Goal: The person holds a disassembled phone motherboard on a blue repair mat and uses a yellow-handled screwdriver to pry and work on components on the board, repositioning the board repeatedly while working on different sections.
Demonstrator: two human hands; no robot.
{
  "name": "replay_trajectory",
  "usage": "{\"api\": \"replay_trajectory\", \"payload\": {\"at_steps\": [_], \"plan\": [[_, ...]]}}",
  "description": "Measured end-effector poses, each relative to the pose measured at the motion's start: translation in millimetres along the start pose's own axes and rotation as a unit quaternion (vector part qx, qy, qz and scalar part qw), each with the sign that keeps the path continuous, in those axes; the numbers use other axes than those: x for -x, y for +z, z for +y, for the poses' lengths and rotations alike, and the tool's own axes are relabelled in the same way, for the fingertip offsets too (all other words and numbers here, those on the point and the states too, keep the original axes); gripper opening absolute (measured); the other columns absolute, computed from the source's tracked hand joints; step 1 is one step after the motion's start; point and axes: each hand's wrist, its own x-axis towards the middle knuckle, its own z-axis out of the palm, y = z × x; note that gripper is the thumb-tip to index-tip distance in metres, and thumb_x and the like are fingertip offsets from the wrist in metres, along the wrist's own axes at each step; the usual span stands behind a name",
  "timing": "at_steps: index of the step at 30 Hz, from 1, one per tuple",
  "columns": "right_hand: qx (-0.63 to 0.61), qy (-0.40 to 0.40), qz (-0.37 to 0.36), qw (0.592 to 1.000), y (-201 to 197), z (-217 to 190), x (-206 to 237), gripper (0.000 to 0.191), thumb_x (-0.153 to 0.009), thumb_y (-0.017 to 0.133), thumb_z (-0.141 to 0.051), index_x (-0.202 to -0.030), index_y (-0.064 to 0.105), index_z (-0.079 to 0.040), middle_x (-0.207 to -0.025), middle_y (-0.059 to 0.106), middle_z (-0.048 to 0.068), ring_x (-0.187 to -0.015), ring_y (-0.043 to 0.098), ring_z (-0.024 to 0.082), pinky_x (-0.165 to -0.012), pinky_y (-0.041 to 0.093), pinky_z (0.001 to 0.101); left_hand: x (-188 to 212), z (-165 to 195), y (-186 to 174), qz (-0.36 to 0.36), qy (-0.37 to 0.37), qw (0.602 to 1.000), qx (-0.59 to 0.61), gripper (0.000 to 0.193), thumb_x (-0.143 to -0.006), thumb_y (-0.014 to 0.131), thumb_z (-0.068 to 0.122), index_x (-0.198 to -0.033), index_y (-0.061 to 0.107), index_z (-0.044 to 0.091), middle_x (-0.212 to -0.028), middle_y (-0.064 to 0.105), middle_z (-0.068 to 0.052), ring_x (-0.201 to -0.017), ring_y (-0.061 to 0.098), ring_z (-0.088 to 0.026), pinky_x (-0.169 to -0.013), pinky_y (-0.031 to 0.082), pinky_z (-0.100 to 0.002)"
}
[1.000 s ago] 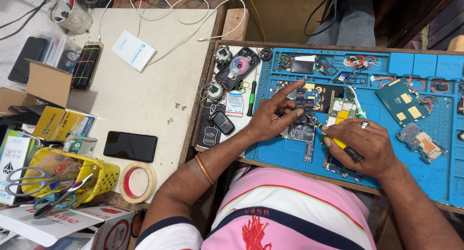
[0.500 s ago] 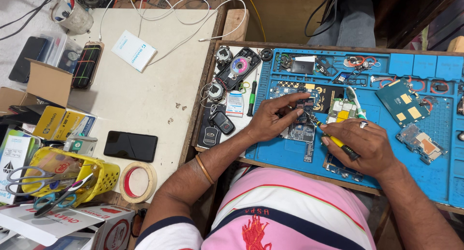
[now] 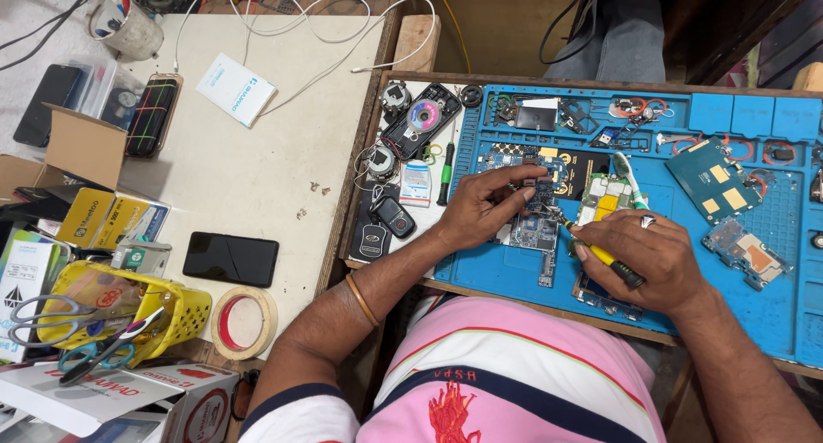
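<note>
Blue silicone covers the repair mat (image 3: pixel 776 263) in front of me, and the small phone circuit board (image 3: pixel 533 227) lies on it just left of centre, its long axis running near to far. My left hand (image 3: pixel 482 210) comes in from the left and pinches the board's far end, thumb and fingers closed on its edge. My right hand (image 3: pixel 651 256) sits just right of the board, curled shut around a yellow-handled screwdriver (image 3: pixel 603 254) whose shaft slants up and left. The tip meets the board's right edge just beside my left fingertips (image 3: pixel 538 188), so the right hand is the working one and the board lies to its left, a little farther away. The tip itself is too small to make out, and I cannot tell which screw or part it touches. My right palm hides most of the handle, and another board (image 3: pixel 600 296) near my wrist is half covered.
</note>
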Motion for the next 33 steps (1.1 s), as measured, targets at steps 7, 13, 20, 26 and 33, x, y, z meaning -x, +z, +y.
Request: {"api": "replay_trajectory", "payload": {"at_steps": [7,13,20,26,33], "plan": [[-0.001,0.001,0.001,1.000,1.7,2.0,0.9,0.019,-0.082,0.080,-0.013,-0.100,0.077,-0.010,-0.090,0.078,0.006,-0.085,0.076,0.018,-0.087,0.060,0.0371,-0.2,0.8,-0.7,-0.003,-0.006,1.000,-0.023,0.037,-0.104,0.066,0.015,-0.140,0.062,0.011,-0.141,0.065,-0.014,-0.081,0.074,-0.007,-0.071,0.066,-0.023],[0.004,0.004,-0.003,1.000,0.8,2.0,1.3,0.020,-0.082,0.080,-0.013,-0.102,0.077,-0.011,-0.091,0.078,0.006,-0.085,0.076,0.018,-0.088,0.060,0.0375,1.0,-0.9,-1.2,-0.006,-0.012,0.999,-0.038,0.041,-0.102,0.070,0.017,-0.142,0.061,0.011,-0.134,0.070,-0.014,-0.084,0.075,-0.009,-0.071,0.064,-0.023],[0.006,0.006,-0.002,1.000,0.5,1.5,2.0,0.022,-0.082,0.080,-0.013,-0.104,0.076,-0.011,-0.092,0.078,0.006,-0.087,0.076,0.018,-0.089,0.060,0.0378,1.8,-1.3,-1.4,-0.007,-0.015,0.998,-0.055,0.045,-0.101,0.074,0.018,-0.144,0.061,0.012,-0.132,0.072,-0.012,-0.089,0.076,-0.009,-0.076,0.064,-0.024],[0.019,-0.003,0.009,1.000,1.4,3.2,2.8,0.027,-0.084,0.080,-0.014,-0.111,0.075,-0.011,-0.097,0.078,0.007,-0.091,0.076,0.020,-0.087,0.060,0.0369,1.2,3.0,-2.6,-0.027,-0.020,0.998,-0.046,0.052,-0.096,0.078,0.018,-0.145,0.060,0.015,-0.143,0.067,-0.014,-0.090,0.077,-0.011,-0.075,0.064,-0.024],[0.023,-0.002,0.011,1.000,1.6,3.4,3.3,0.029,-0.084,0.080,-0.015,-0.112,0.074,-0.010,-0.098,0.078,0.008,-0.091,0.076,0.021,-0.084,0.060,0.0367,0.4,6.4,-3.3,-0.043,-0.007,0.997,-0.068,0.063,-0.089,0.085,0.020,-0.146,0.059,0.019,-0.150,0.061,-0.014,-0.094,0.078,-0.011,-0.079,0.064,-0.026]]}}
